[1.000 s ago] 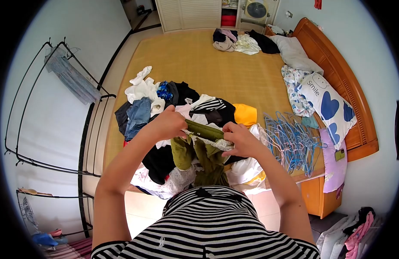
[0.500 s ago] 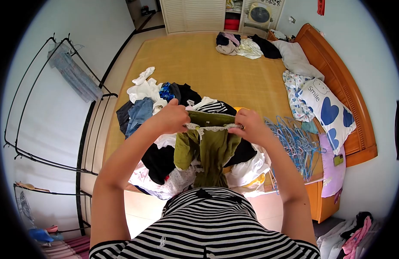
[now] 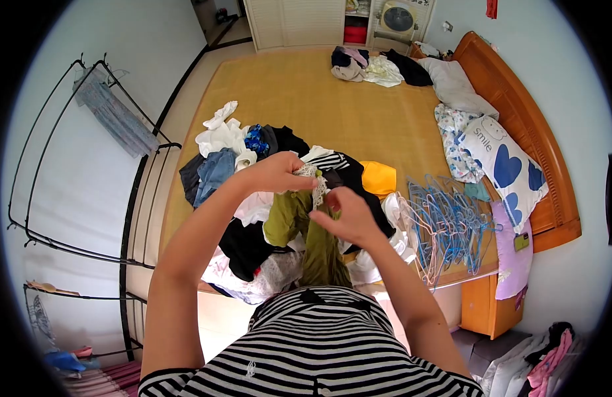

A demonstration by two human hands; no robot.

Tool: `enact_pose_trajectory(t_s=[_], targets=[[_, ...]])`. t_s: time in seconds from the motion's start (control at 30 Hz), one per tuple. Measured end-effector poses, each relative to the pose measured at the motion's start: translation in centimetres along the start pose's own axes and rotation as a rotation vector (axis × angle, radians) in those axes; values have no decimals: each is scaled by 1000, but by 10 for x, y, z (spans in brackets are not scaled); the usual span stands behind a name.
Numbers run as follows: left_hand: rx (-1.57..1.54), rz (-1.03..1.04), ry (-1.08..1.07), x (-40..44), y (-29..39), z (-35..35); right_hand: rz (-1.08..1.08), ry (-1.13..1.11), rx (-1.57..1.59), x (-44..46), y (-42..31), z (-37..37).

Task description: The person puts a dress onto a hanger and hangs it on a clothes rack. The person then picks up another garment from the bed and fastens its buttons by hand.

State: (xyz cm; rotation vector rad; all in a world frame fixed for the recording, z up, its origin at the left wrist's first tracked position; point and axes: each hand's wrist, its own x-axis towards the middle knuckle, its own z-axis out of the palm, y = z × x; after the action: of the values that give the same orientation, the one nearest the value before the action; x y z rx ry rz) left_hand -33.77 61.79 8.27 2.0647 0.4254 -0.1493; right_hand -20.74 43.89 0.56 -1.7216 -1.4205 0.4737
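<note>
My left hand (image 3: 282,173) is closed on the lace-trimmed edge of an olive-green garment (image 3: 294,215), which hangs down in front of my body. The white lace (image 3: 320,192) is bunched and dangles between my two hands. Just right of it is my right hand (image 3: 351,217), thumb and forefinger apart; whether it touches the lace is hard to tell. Beneath and around the garment lies a heap of clothes, including blue denim (image 3: 215,173), a black piece (image 3: 245,248) and a white lacy piece (image 3: 279,274).
Blue and pink hangers (image 3: 448,228) lie in a tangle on the right of the bed (image 3: 306,92). A yellow item (image 3: 378,178) is beside the heap. Pillows (image 3: 508,165) lean at the headboard (image 3: 517,126). A black metal rack (image 3: 38,231) stands left; folded clothes (image 3: 385,73) lie at the far side.
The waist or neck edge, earlier stretched between both hands, is now gathered at my left hand. My right hand has moved left and its fingers have come off the edge.
</note>
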Motion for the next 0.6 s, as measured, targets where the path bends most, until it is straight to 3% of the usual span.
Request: enact_pose_trajectory(t_s=[0.1,0.2,0.27,0.3,0.4,0.47,0.53,0.6], targets=[[81,-38,-5,7,5,1,114,-60,41,-5,14,27],[282,68,-3,10,5,-5,208,-82,121,-10,43,37],[515,-10,-1,9,3,-12,277,-64,329,-15,65,35],[429,-30,-6,5,1,-14,279,-67,327,-18,72,31],[336,-107,-42,2,-10,-21,438,-79,886,-20,84,19],[292,-126,-43,-1,-11,-23,462,-91,912,-19,85,16],[248,-140,-46,-2,-12,-22,526,-145,1135,-18,78,15],[9,-66,1,-2,-18,-17,529,-129,1136,-16,74,17]])
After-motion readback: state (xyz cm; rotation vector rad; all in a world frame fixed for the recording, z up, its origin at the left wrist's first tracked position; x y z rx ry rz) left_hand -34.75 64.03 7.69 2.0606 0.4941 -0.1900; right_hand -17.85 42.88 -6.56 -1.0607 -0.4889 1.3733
